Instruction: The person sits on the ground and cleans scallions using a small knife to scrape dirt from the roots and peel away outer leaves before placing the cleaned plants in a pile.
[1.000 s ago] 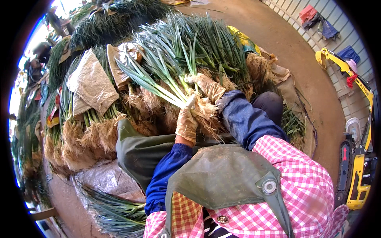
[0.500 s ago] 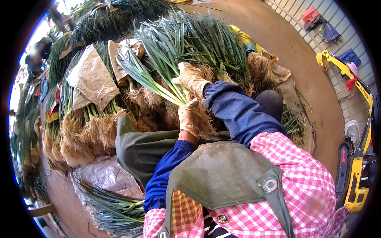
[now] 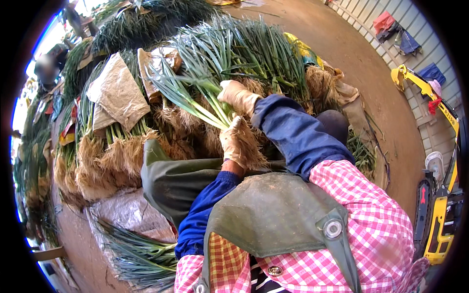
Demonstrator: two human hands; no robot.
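In gloved fingers, my left hand point(image 3: 234, 141) grips a small bunch of green onions point(image 3: 215, 116) low on the pale stems, above the roots. Brown stringy roots point(image 3: 251, 149) hang out beside that hand, over my lap. Farther up, my right hand point(image 3: 239, 97), also gloved, is closed at the green leaves on the right side of the bunch. The leaves fan out to the upper left and look smeared near the right fingertips. Just beyond both hands lies a large heap of green onions point(image 3: 249, 53), roots toward me.
More rooted bundles point(image 3: 117, 156) stand at left, partly under a tan sheet point(image 3: 119, 93). Loose green onions point(image 3: 141, 259) lie on plastic sheeting point(image 3: 129, 215) at lower left. A yellow machine point(image 3: 439, 229) stands at right by a wall. Another person point(image 3: 49, 68) is at far left.
My right hand has shifted slightly along the bunch, and the leaves beside it have moved and blurred. My left hand keeps its grip on the stems.
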